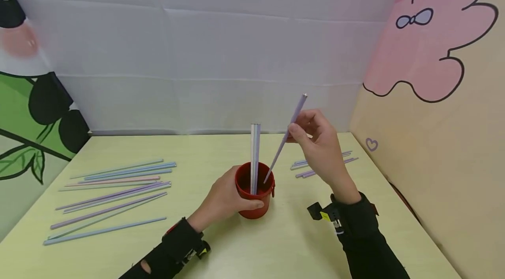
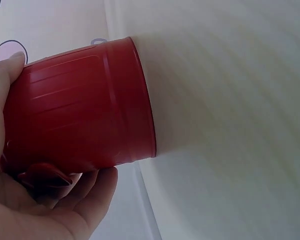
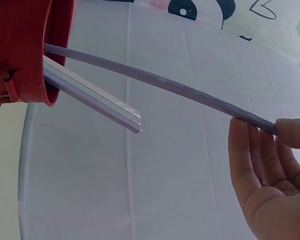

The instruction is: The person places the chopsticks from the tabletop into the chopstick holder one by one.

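My left hand (image 1: 221, 196) grips a small red metal bucket (image 1: 254, 213) by its side, upright on the table; in the left wrist view the thumb and fingers wrap round the bucket (image 2: 85, 105). Several pale silver and purple chopsticks (image 1: 255, 152) stand close together inside it. Above and right of the bucket, my right hand (image 1: 317, 147) pinches a purple chopstick (image 1: 279, 151) near its thick upper end. This chopstick slants, its thin end inside the bucket mouth. The right wrist view shows the same chopstick (image 3: 160, 84) between thumb and fingertips, apart from the standing bunch (image 3: 95, 97).
Many blue, pink, green and purple chopsticks (image 1: 114, 196) lie spread on the left of the pale table (image 1: 276, 252). A smaller group (image 1: 307, 174) lies at the right, behind my right hand. A white sheet (image 1: 221, 51) hangs at the back; a painted wall (image 1: 434, 147) bounds the right.
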`<state>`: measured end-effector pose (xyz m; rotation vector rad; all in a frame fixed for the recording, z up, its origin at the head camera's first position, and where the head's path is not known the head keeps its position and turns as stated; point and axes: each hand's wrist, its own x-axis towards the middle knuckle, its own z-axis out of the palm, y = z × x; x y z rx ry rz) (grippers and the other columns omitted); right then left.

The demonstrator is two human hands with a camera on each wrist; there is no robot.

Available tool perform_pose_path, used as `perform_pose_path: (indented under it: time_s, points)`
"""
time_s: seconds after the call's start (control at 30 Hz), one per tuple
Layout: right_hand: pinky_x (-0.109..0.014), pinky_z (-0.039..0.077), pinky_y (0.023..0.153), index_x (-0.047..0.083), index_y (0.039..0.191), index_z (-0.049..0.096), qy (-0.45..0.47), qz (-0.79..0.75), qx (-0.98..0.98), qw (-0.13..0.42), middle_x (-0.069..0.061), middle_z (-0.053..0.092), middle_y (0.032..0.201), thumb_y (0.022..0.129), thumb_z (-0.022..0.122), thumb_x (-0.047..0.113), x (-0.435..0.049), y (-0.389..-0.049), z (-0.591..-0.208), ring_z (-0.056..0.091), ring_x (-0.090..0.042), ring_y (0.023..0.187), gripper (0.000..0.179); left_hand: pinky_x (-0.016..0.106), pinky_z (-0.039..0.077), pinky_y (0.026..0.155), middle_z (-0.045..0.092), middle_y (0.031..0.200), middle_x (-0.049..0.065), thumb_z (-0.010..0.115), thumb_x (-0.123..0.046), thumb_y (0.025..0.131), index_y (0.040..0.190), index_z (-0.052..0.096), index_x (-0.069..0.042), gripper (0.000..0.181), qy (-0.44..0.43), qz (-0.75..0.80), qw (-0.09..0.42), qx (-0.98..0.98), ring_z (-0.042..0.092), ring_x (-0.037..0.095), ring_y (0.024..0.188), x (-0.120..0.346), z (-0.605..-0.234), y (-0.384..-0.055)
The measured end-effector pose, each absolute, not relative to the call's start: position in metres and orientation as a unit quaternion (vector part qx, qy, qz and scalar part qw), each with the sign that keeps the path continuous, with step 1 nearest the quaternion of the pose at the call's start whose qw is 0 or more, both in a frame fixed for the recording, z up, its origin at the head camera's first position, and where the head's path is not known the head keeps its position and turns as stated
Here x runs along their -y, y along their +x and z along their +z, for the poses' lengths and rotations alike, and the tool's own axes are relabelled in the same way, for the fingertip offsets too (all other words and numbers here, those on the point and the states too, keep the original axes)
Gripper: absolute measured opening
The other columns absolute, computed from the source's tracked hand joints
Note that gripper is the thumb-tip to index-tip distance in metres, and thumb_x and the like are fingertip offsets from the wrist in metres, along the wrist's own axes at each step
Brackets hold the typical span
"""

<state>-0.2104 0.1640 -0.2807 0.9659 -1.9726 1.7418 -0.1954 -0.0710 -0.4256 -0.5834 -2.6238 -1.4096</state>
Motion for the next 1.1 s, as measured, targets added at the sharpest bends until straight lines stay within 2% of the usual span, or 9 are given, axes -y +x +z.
perform_pose_path:
  time_s: [0.23, 0.6, 0.87, 1.1]
  points:
    - [-0.039, 0.056, 0.073, -0.007, 0.109, 0.05, 0.338, 0.594, 0.72, 0.119, -0.022, 0.056, 0.095, 0.094, 0.055, -0.004, -0.147, -0.212, -0.285, 0.062, -0.036, 0.084, 0.017, 0.031, 0.052, 0.077, 0.051, 0.121, -0.015, 0.084, -0.053, 0.063, 0.133, 0.042, -0.03, 0.085, -0.196, -0.461, 0.052, 0.864, 0.049, 0.008, 0.107, 0.071, -0.427, -0.199]
    - [-0.039, 0.057, 0.071, -0.005, 0.109, 0.051, 0.301, 0.566, 0.764, 0.076, -0.02, 0.056, 0.093, 0.094, 0.057, -0.001, -0.132, -0.222, -0.312, 0.063, -0.035, 0.081, 0.016, 0.033, 0.052, 0.079, 0.052, 0.12, -0.011, 0.085, -0.05, 0.065, 0.133, 0.043, -0.026, 0.084, -0.213, -0.473, 0.055, 0.853, 0.052, 0.016, 0.107, 0.07, -0.428, -0.199]
    - [-0.028, 0.056, 0.067, -0.006, 0.109, 0.051, 0.284, 0.545, 0.786, 0.066, -0.019, 0.056, 0.093, 0.094, 0.057, 0.0, -0.129, -0.224, -0.32, 0.063, -0.035, 0.081, 0.017, 0.032, 0.052, 0.08, 0.054, 0.119, -0.012, 0.085, -0.049, 0.065, 0.133, 0.044, -0.026, 0.083, -0.207, -0.473, 0.048, 0.855, 0.054, 0.012, 0.105, 0.069, -0.427, -0.198]
    - [-0.034, 0.057, 0.068, 0.003, 0.109, 0.054, 0.276, 0.528, 0.796, 0.104, -0.015, 0.059, 0.092, 0.094, 0.06, 0.004, -0.138, -0.239, -0.334, 0.064, -0.028, 0.077, 0.016, 0.033, 0.051, 0.08, 0.054, 0.118, -0.012, 0.085, -0.05, 0.064, 0.133, 0.043, -0.026, 0.084, -0.197, -0.477, 0.036, 0.855, 0.053, 0.009, 0.103, 0.069, -0.425, -0.196]
